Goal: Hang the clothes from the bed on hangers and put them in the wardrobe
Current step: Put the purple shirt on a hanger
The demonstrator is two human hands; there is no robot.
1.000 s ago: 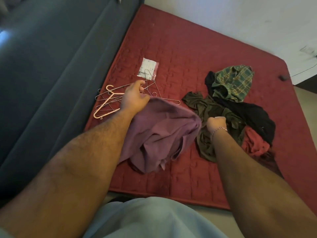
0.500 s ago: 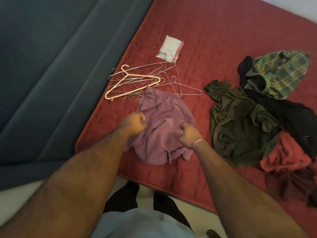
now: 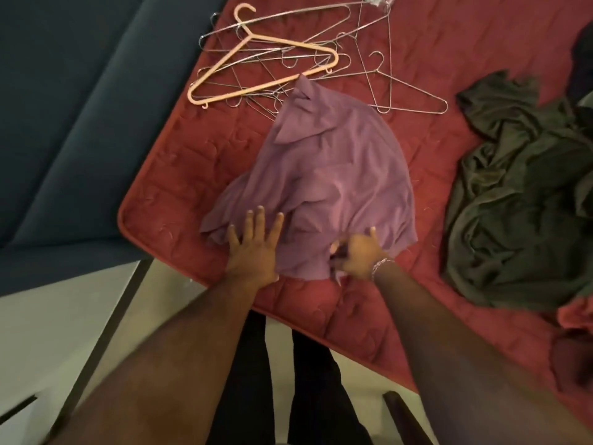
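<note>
- Purple shirt (image 3: 333, 175) lies near the red mattress (image 3: 179, 175) corner, its top touching the hangers (image 3: 272, 59).
- Left hand (image 3: 253, 245) presses flat, fingers spread.
- Right hand (image 3: 359, 255) seemingly pinches the hem.
- Olive garment (image 3: 519, 194) lies apart, rightward.

Bed cover: a red quilted cover (image 3: 417, 53) fills the picture from 12 to 4 o'clock.
Headboard: a dark blue padded panel (image 3: 80, 107) stands at 10 o'clock, touching the cover's edge.
Floor: a pale smooth floor (image 3: 48, 322) lies at 8 o'clock.

Head view, steeply down over the bed (image 3: 417, 46) corner.
</note>
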